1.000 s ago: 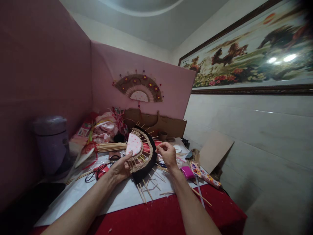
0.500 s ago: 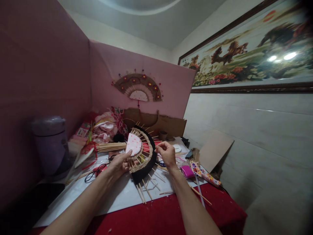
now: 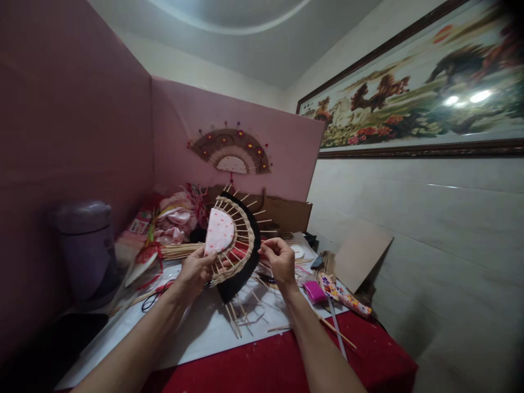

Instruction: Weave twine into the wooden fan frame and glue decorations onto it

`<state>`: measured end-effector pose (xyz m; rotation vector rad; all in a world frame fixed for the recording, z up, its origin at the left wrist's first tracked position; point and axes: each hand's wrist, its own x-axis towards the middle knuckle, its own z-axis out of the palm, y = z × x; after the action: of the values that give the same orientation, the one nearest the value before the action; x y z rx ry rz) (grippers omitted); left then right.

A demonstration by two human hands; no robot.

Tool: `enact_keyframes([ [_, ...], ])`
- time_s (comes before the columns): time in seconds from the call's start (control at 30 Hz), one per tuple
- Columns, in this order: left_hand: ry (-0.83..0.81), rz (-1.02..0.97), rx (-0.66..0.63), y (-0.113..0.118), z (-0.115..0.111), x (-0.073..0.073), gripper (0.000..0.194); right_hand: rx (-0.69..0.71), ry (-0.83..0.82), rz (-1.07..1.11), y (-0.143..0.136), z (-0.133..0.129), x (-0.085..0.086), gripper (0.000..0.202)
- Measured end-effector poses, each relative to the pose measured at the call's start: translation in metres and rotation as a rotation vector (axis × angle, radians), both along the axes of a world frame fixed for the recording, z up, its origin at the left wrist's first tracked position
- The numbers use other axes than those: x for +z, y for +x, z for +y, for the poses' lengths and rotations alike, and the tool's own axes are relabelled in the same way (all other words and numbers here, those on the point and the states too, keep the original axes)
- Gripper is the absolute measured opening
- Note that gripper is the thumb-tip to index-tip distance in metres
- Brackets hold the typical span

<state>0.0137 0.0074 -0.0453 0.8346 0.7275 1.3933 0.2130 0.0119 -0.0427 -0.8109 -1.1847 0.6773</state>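
A handmade fan [image 3: 220,231] is held up over the table, tilted with its straight side to the left. Its half-round centre is white with pink dots; thin wooden sticks spread outward through a braided tan band [image 3: 248,246] and a black band [image 3: 254,229]. My left hand [image 3: 197,271] grips the lower corner of the dotted centre, thumb in front and fingers behind. My right hand [image 3: 279,259] is closed in a pinch at the outer edge of the black band; what lies between its fingertips is too small to make out.
A similar decorated fan [image 3: 231,153] hangs on the pink panel [image 3: 286,147]. Wooden sticks [image 3: 180,250] and pink cloth [image 3: 178,213] lie behind my left hand. A purple container [image 3: 85,251] stands left. A magenta packet [image 3: 314,292] and flowered glue gun [image 3: 346,297] lie right.
The fan has risen a little and turned its front more toward me, raised by my left hand. My right hand stays pinched at the black band's edge.
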Motion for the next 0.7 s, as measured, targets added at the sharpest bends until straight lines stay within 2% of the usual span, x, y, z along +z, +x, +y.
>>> enact_keyframes([
  [0.13, 0.106, -0.111, 0.013, -0.004, 0.001, 0.003, 0.036, 0.0, 0.065, -0.025, -0.006, -0.008, 0.005, 0.014],
  [0.3, 0.132, -0.166, 0.035, -0.008, 0.005, -0.002, 0.045, -0.047, 0.145, -0.154, -0.011, -0.014, 0.003, 0.01],
  [0.53, 0.133, -0.161, 0.045, -0.011, 0.007, -0.004, 0.052, -0.204, 0.272, -0.575, -0.011, -0.018, -0.005, 0.01],
  [0.7, 0.079, -0.167, 0.076, -0.017, 0.008, 0.001, 0.048, -0.287, 0.24, -0.561, -0.005, -0.018, -0.002, 0.012],
])
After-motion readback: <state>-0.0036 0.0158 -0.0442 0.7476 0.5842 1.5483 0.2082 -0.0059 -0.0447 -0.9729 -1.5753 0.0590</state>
